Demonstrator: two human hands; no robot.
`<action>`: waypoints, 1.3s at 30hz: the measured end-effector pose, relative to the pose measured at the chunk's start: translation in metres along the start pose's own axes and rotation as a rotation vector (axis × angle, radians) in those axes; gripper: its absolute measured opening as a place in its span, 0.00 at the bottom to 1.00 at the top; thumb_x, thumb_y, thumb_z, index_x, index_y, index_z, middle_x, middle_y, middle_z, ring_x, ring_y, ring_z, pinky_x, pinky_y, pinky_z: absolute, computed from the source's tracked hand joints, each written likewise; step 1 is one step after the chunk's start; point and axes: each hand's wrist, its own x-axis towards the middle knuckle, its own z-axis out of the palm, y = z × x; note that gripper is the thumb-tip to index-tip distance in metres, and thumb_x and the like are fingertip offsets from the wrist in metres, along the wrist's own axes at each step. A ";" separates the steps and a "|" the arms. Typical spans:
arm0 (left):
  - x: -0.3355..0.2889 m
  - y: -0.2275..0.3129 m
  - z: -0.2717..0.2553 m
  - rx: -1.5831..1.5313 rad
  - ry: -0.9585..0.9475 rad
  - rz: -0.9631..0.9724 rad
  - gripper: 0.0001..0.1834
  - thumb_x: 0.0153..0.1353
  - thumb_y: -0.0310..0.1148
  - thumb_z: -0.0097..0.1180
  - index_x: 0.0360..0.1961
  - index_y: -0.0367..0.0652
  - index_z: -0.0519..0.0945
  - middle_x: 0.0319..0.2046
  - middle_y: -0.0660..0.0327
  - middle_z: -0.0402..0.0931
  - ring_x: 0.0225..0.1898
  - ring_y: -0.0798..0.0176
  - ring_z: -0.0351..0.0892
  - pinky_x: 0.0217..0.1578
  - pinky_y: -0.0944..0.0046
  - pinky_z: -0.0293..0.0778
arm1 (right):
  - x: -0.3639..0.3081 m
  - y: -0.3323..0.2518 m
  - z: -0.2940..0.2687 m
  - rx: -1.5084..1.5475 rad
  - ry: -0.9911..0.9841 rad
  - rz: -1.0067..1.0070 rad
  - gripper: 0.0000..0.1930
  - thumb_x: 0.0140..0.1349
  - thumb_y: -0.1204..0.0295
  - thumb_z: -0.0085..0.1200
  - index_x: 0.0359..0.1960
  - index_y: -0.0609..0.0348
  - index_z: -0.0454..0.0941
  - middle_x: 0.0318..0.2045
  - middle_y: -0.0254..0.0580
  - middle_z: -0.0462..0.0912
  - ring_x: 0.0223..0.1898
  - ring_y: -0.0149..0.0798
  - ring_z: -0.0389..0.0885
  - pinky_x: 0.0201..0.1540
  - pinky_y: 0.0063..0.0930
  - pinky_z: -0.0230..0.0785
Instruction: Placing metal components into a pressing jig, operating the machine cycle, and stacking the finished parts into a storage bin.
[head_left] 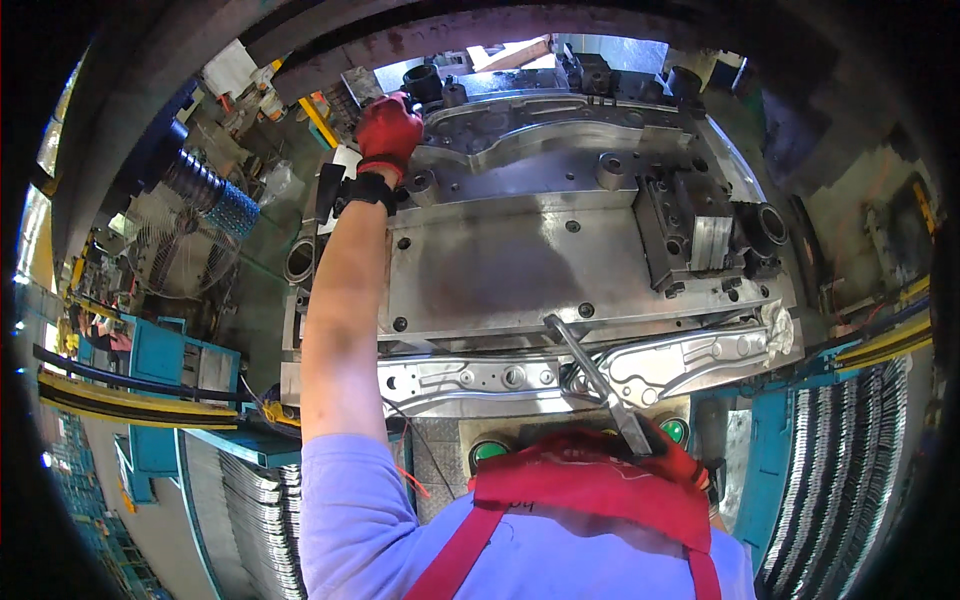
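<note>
My left hand [388, 130], in a red glove with a dark wrist strap, reaches to the far left corner of the large steel press die [490, 260]. Its fingers are curled closed beside a dark cylindrical post [422, 82]; what they hold, if anything, is hidden. Close to my body, my right hand [672, 462], also red-gloved, grips a long metal bar tool [595, 375]. The bar slants away to the left, its far tip at the die's front edge. A shiny stamped metal panel [470, 378] lies along the die's front, partly behind the bar.
Two green push buttons [490, 452] sit on a panel before my body. Racks of stacked metal parts [835, 470] stand at both sides. Yellow-and-black rails [140, 400] flank the press. A fan [185, 245] stands at left, and a heavy press beam [500, 30] arches overhead.
</note>
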 end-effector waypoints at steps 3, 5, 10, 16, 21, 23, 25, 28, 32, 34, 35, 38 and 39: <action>0.001 -0.001 0.003 -0.011 -0.060 0.020 0.17 0.49 0.39 0.53 0.40 0.45 0.77 0.38 0.53 0.76 0.43 0.52 0.75 0.43 0.55 0.71 | 0.001 0.005 -0.004 0.070 -0.020 0.020 0.42 0.46 0.78 0.58 0.64 0.58 0.48 0.61 0.45 0.57 0.62 0.38 0.54 0.62 0.31 0.47; -0.003 -0.020 0.021 0.021 -0.088 0.030 0.17 0.50 0.38 0.52 0.41 0.46 0.77 0.40 0.54 0.76 0.43 0.51 0.75 0.43 0.54 0.71 | 0.002 -0.004 -0.003 0.064 -0.051 0.026 0.43 0.45 0.75 0.59 0.64 0.59 0.48 0.62 0.45 0.55 0.64 0.39 0.51 0.63 0.31 0.44; -0.004 -0.003 0.010 0.017 0.270 0.038 0.13 0.50 0.37 0.51 0.37 0.46 0.76 0.37 0.53 0.74 0.41 0.50 0.75 0.40 0.53 0.72 | -0.001 -0.008 -0.002 -0.063 -0.043 -0.049 0.43 0.46 0.74 0.60 0.63 0.58 0.49 0.62 0.43 0.56 0.63 0.38 0.52 0.63 0.30 0.46; -0.037 0.029 -0.034 -0.132 0.354 0.143 0.15 0.47 0.34 0.54 0.38 0.46 0.72 0.37 0.53 0.71 0.39 0.48 0.72 0.38 0.52 0.70 | -0.009 -0.022 0.007 0.022 -0.017 -0.124 0.43 0.45 0.73 0.61 0.63 0.58 0.49 0.61 0.42 0.57 0.63 0.37 0.53 0.63 0.31 0.45; -0.144 0.057 -0.052 -0.300 0.307 0.496 0.21 0.42 0.32 0.58 0.41 0.47 0.73 0.40 0.54 0.69 0.41 0.51 0.70 0.38 0.54 0.69 | -0.028 -0.058 0.000 0.032 0.038 -0.098 0.48 0.39 0.71 0.64 0.63 0.60 0.49 0.60 0.41 0.59 0.62 0.37 0.55 0.63 0.30 0.44; -0.185 0.049 -0.067 -0.221 0.075 0.556 0.21 0.40 0.31 0.58 0.41 0.47 0.73 0.39 0.55 0.69 0.41 0.52 0.70 0.38 0.55 0.69 | -0.035 -0.071 -0.008 0.045 0.033 -0.108 0.50 0.36 0.70 0.66 0.63 0.61 0.49 0.59 0.41 0.60 0.61 0.37 0.56 0.62 0.30 0.45; -0.208 0.045 -0.067 -0.202 -0.053 0.542 0.22 0.40 0.31 0.57 0.41 0.47 0.73 0.38 0.56 0.69 0.40 0.53 0.69 0.38 0.55 0.68 | -0.036 -0.084 -0.019 -0.041 0.052 -0.205 0.51 0.34 0.69 0.66 0.63 0.61 0.50 0.59 0.42 0.61 0.60 0.37 0.58 0.62 0.30 0.47; -0.221 0.045 -0.066 -0.225 -0.186 0.471 0.19 0.43 0.33 0.57 0.40 0.46 0.73 0.35 0.57 0.69 0.39 0.53 0.69 0.40 0.55 0.67 | -0.018 -0.136 -0.017 -0.529 0.189 -0.353 0.50 0.30 0.68 0.67 0.61 0.64 0.54 0.56 0.46 0.64 0.58 0.40 0.61 0.60 0.30 0.50; -0.233 0.048 -0.078 -0.320 -0.053 0.386 0.20 0.45 0.36 0.58 0.42 0.45 0.74 0.39 0.56 0.70 0.43 0.52 0.69 0.43 0.55 0.66 | 0.028 -0.195 -0.002 -1.186 0.468 -0.619 0.54 0.30 0.56 0.69 0.61 0.60 0.52 0.56 0.61 0.60 0.59 0.59 0.55 0.60 0.45 0.49; -0.239 0.049 -0.088 -0.394 0.045 0.369 0.22 0.44 0.34 0.59 0.44 0.45 0.73 0.42 0.55 0.71 0.45 0.50 0.69 0.45 0.54 0.66 | 0.053 -0.221 0.010 -1.412 0.606 -0.643 0.54 0.31 0.50 0.66 0.62 0.55 0.52 0.55 0.67 0.59 0.58 0.62 0.56 0.59 0.47 0.50; -0.248 0.045 -0.095 -0.421 0.060 0.345 0.24 0.42 0.32 0.60 0.45 0.44 0.73 0.43 0.54 0.71 0.45 0.49 0.69 0.46 0.54 0.65 | 0.070 -0.237 0.022 -1.427 0.609 -0.674 0.54 0.31 0.50 0.65 0.62 0.55 0.51 0.56 0.66 0.58 0.57 0.61 0.57 0.59 0.48 0.49; -0.268 0.040 -0.107 -0.491 0.073 0.353 0.27 0.40 0.29 0.61 0.47 0.44 0.73 0.45 0.54 0.71 0.47 0.49 0.69 0.48 0.53 0.64 | 0.124 -0.268 0.029 -1.624 0.668 -0.754 0.52 0.34 0.46 0.62 0.62 0.55 0.52 0.56 0.60 0.59 0.57 0.59 0.59 0.57 0.47 0.53; -0.275 0.036 -0.107 -0.519 0.062 0.363 0.27 0.40 0.29 0.61 0.47 0.44 0.73 0.45 0.53 0.71 0.47 0.49 0.69 0.48 0.53 0.64 | 0.142 -0.278 0.032 -1.645 0.691 -0.750 0.51 0.34 0.46 0.62 0.61 0.56 0.53 0.56 0.59 0.59 0.56 0.59 0.59 0.56 0.46 0.54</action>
